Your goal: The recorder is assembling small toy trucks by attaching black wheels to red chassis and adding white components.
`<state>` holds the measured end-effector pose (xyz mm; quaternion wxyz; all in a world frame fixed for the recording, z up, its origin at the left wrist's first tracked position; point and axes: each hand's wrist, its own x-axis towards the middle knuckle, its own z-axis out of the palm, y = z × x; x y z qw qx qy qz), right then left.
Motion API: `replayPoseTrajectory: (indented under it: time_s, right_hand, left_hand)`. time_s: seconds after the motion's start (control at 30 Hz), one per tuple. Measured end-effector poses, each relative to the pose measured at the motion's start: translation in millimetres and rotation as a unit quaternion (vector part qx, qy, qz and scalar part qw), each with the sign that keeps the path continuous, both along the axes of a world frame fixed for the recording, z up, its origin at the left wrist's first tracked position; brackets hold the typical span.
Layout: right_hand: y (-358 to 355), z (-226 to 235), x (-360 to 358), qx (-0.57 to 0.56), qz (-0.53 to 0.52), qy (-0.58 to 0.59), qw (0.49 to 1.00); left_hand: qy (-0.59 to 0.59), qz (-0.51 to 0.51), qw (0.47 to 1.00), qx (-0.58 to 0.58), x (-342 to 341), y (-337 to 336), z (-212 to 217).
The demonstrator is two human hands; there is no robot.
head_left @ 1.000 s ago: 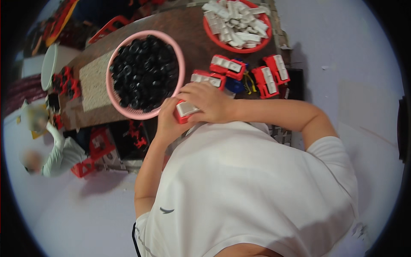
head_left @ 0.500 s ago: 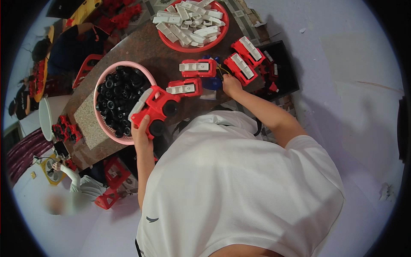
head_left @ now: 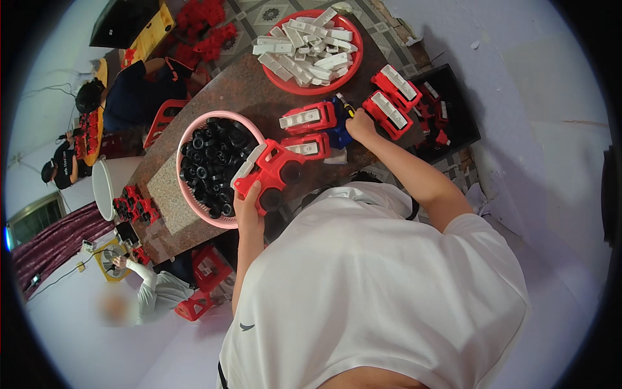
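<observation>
My left hand (head_left: 249,211) grips a red toy truck (head_left: 269,170) by its lower left side. The truck is tilted, with two black wheels facing right and a white piece along its left edge. My right hand (head_left: 361,124) is closed around a small tool (head_left: 350,110) with a black-and-yellow handle and a pale tip; its exact kind is unclear. Close to that hand sits a blue object (head_left: 339,135), partly covered. Two red-and-white toy trucks (head_left: 307,118) lie left of it, and two more (head_left: 389,111) to its right.
A pink basket (head_left: 183,188) of black wheels stands beside my left hand. At the table's far end is a red basin (head_left: 360,55) of white pieces. A black crate (head_left: 464,110) with red parts adjoins the right side. Other people work at the left.
The whole view has shifted, so the table appears farther right and lower. My right hand has raised the tool, whose handle and tip now show more plainly. My left hand keeps the truck.
</observation>
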<state>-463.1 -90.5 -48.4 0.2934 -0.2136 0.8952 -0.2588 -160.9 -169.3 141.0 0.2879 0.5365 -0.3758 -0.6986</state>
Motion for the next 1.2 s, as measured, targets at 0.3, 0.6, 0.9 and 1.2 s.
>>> replayPoseTrajectory:
  time_s: [0.3, 0.6, 0.9, 1.2]
  right_hand:
    - [69, 128, 21, -0.266, 0.043, 0.035, 0.962]
    - [76, 234, 74, -0.468, 0.015, -0.516, 0.717]
    - [49, 256, 141, -0.185, 0.358, -0.121, 0.907]
    - [49, 257, 164, -0.053, 0.459, -0.121, 0.879]
  left_hand:
    - [0.060, -0.069, 0.996, 0.019, -11, -38, 2]
    - [0.045, -0.315, 0.948, -0.035, -11, -73, 57]
    - [-0.035, -0.632, 0.752, -0.186, 29, -107, 89]
    - [-0.030, -0.829, 0.557, -0.043, 23, -124, 83]
